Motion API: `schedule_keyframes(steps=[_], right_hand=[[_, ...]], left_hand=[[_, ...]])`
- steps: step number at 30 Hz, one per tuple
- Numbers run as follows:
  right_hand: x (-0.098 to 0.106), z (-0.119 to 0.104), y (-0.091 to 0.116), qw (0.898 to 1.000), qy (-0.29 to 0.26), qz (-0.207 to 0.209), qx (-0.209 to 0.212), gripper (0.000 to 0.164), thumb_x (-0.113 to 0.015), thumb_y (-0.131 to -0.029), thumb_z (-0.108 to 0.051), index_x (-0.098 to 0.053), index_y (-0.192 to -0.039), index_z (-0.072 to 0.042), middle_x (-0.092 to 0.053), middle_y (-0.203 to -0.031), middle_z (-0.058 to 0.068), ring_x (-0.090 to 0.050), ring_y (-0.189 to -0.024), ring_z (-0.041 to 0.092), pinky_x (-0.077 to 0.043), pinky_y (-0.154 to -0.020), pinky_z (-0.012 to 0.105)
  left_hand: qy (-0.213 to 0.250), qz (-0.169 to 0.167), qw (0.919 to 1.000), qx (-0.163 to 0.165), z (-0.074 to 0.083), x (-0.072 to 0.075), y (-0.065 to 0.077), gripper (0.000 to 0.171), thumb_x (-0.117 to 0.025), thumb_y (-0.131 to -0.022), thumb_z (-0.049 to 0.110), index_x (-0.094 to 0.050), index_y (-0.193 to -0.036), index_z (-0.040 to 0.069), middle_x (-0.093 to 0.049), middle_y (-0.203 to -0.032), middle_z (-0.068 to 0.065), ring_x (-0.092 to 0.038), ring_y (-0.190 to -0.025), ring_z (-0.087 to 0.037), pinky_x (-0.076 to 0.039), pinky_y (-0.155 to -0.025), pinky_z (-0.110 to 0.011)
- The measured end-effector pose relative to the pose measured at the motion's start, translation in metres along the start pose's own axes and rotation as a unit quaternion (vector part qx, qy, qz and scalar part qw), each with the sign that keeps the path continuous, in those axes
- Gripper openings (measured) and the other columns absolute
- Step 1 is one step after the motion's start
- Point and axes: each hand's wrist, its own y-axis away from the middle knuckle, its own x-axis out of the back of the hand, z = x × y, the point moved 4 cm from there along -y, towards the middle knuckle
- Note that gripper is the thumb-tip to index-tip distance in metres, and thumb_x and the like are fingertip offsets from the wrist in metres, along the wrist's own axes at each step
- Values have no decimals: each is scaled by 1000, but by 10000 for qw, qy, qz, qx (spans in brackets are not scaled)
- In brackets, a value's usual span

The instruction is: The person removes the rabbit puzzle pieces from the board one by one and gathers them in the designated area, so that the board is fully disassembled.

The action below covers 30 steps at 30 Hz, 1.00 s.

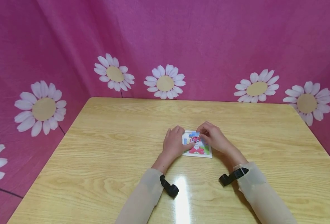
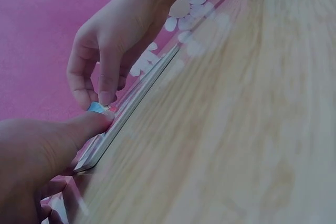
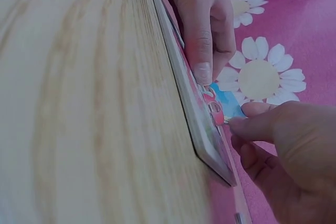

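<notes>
A small jigsaw puzzle [image 1: 197,150] in a white frame lies on the table, picturing a pink animal on a green and blue ground. My left hand [image 1: 174,143] rests at its left side, fingers along the edge and thumb laid across the picture. At the upper right of the puzzle, my right hand [image 1: 213,137] pinches a blue and pink puzzle piece [image 3: 228,101] between thumb and index finger. In the right wrist view this piece stands tilted up from the board, close to the left thumb [image 3: 202,72]. Part of the picture is hidden under both hands.
The wooden table [image 1: 112,149] extends around the puzzle on all sides. Behind it and to the left hangs a pink cloth [image 1: 204,40] printed with white daisies. Each wrist wears a black strap [image 1: 239,173] with a small camera.
</notes>
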Motion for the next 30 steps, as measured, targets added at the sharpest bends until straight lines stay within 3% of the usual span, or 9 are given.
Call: schedule_keyframes(steps=[5,17,30], right_hand=[[2,0,0,9999,-121,39,-55,14,-63,-90,3,-65,-103,-3,-63,-98,10,-59,-87,19,-52,-77,21],[8,17,7,9925,-1010,395,-558,13,-61,-94,-3,-67,-106,-1,-68,-100,16,-59,-90,12,-48,-80,12],[17,32,19,9869,-1158,545,-986,13,-58,-97,-6,-66,-106,-2,-65,-98,14,-54,-83,6,-45,-70,14]], left_hand=[[19,15,10000,-44,0,1,0,63,-70,-83,57,-53,-123,11,-55,-118,0,-53,-114,-17,-25,-123,-44],[70,-2,10000,-59,1,-2,0,63,-69,-83,58,-53,-123,11,-54,-118,0,-53,-114,-17,-24,-123,-45],[68,-90,9999,57,0,1,1,66,-68,-83,59,-54,-127,11,-55,-122,0,-52,-119,-17,-22,-124,-43]])
